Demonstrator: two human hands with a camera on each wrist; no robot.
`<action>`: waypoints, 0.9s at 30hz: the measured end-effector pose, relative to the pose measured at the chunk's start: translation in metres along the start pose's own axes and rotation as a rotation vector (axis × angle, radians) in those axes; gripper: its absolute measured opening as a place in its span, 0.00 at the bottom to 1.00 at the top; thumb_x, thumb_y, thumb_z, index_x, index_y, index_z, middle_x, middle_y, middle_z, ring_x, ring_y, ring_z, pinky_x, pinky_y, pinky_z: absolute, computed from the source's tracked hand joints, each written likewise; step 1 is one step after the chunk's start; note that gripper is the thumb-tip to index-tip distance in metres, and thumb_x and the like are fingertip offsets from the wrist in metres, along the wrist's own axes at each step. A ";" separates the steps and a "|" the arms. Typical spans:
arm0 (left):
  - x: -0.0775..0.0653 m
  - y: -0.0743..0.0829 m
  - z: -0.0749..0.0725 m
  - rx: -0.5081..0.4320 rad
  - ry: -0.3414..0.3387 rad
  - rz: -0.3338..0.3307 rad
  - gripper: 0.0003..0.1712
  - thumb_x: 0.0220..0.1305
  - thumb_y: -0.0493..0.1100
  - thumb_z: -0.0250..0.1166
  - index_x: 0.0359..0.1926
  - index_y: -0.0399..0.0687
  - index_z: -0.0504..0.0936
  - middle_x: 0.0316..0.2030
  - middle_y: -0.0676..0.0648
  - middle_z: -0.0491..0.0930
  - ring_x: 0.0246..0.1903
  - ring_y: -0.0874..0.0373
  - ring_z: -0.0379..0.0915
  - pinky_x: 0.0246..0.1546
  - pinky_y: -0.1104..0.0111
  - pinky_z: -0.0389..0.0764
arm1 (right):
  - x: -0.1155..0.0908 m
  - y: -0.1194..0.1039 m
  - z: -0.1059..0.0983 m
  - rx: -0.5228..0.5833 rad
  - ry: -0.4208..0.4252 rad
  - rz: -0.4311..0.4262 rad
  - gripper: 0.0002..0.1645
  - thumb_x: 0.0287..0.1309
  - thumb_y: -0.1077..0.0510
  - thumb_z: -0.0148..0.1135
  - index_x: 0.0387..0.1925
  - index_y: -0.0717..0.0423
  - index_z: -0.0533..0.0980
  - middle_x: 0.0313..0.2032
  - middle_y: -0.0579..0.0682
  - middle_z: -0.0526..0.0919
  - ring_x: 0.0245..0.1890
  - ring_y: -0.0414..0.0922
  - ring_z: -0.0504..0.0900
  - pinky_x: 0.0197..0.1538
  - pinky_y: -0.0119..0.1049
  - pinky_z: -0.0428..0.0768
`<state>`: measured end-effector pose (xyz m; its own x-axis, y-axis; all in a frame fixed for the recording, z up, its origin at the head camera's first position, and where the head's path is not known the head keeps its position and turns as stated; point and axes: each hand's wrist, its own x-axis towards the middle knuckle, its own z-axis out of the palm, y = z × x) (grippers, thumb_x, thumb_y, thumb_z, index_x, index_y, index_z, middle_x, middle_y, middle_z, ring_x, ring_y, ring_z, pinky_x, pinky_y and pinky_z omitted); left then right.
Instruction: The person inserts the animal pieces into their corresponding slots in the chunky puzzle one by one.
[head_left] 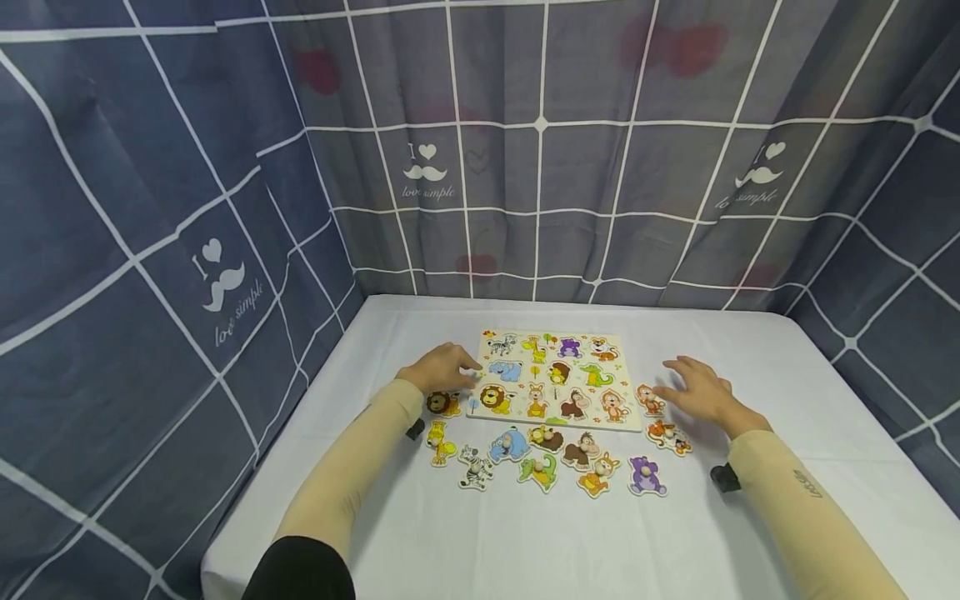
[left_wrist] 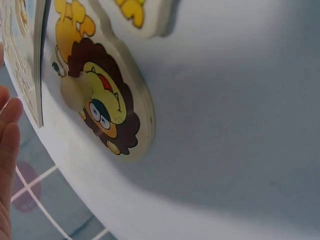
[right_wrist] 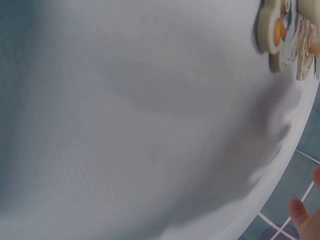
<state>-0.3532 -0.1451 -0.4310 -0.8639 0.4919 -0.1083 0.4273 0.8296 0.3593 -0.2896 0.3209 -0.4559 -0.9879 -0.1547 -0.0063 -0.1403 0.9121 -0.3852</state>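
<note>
Soft, bright light on the smooth white tablecloth (head_left: 540, 542) beneath the left fingers (head_left: 459, 358) and right fingers (head_left: 690, 369); the dark grey-blue, white-gridded fabric curtain (head_left: 495, 167) beyond them sits dimmer! Left wrist view: the round pale wooden knob (left_wrist: 74, 93) beside the fingers smears, ghosting. Right wrist: bluish, dim, a broad soft-edged shadow (right_wrist: 235, 160) near the fingers, tablecloth edge bowing, murky blur farthest from them.

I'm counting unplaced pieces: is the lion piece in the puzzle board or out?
Out: the lion piece lies on the white table, knob up, beside the puzzle board.
</note>
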 end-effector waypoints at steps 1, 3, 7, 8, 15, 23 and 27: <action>0.002 0.000 0.001 -0.004 -0.003 0.002 0.21 0.63 0.47 0.72 0.57 0.52 0.85 0.57 0.48 0.83 0.57 0.51 0.78 0.60 0.60 0.79 | -0.001 0.000 -0.001 0.001 0.001 0.002 0.42 0.68 0.39 0.56 0.71 0.63 0.63 0.72 0.75 0.54 0.70 0.76 0.52 0.59 0.79 0.57; 0.005 -0.001 0.002 -0.010 -0.014 -0.001 0.21 0.63 0.47 0.72 0.57 0.53 0.85 0.57 0.48 0.83 0.58 0.51 0.77 0.61 0.59 0.78 | -0.002 0.001 -0.002 0.004 0.003 0.003 0.42 0.68 0.39 0.56 0.71 0.63 0.63 0.72 0.75 0.54 0.70 0.76 0.52 0.59 0.79 0.57; 0.009 -0.002 0.004 -0.002 -0.030 -0.002 0.21 0.63 0.47 0.72 0.57 0.53 0.85 0.58 0.48 0.83 0.60 0.51 0.75 0.64 0.59 0.76 | -0.004 0.002 -0.004 0.010 0.007 0.003 0.42 0.68 0.39 0.56 0.71 0.63 0.63 0.72 0.75 0.55 0.69 0.76 0.53 0.58 0.79 0.57; 0.010 -0.002 0.003 0.003 -0.028 -0.002 0.21 0.62 0.47 0.72 0.57 0.53 0.85 0.57 0.48 0.83 0.60 0.51 0.75 0.64 0.59 0.76 | -0.004 0.003 -0.004 0.010 0.008 0.006 0.42 0.68 0.39 0.56 0.71 0.63 0.63 0.72 0.75 0.55 0.70 0.76 0.53 0.59 0.78 0.57; 0.013 -0.010 0.004 -0.040 0.001 -0.028 0.23 0.63 0.47 0.72 0.59 0.54 0.84 0.59 0.49 0.82 0.63 0.51 0.73 0.68 0.58 0.72 | -0.005 0.008 0.000 0.029 -0.021 0.035 0.42 0.70 0.38 0.54 0.70 0.66 0.64 0.68 0.75 0.63 0.66 0.76 0.60 0.58 0.76 0.61; 0.020 -0.013 -0.002 -0.029 -0.015 0.013 0.23 0.63 0.46 0.72 0.58 0.49 0.84 0.58 0.47 0.83 0.61 0.49 0.76 0.64 0.57 0.76 | -0.007 0.011 0.003 0.052 -0.050 0.038 0.39 0.70 0.41 0.54 0.66 0.68 0.66 0.60 0.75 0.74 0.59 0.72 0.72 0.54 0.74 0.67; 0.024 -0.016 -0.002 -0.010 -0.031 0.027 0.23 0.61 0.47 0.73 0.58 0.49 0.85 0.57 0.47 0.84 0.57 0.50 0.78 0.62 0.58 0.78 | -0.008 0.010 0.004 0.079 -0.045 0.030 0.37 0.69 0.42 0.55 0.63 0.70 0.69 0.53 0.72 0.78 0.53 0.68 0.77 0.53 0.67 0.73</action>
<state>-0.3815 -0.1467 -0.4378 -0.8432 0.5222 -0.1274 0.4476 0.8134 0.3715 -0.2826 0.3303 -0.4632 -0.9874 -0.1465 -0.0592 -0.1039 0.8842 -0.4555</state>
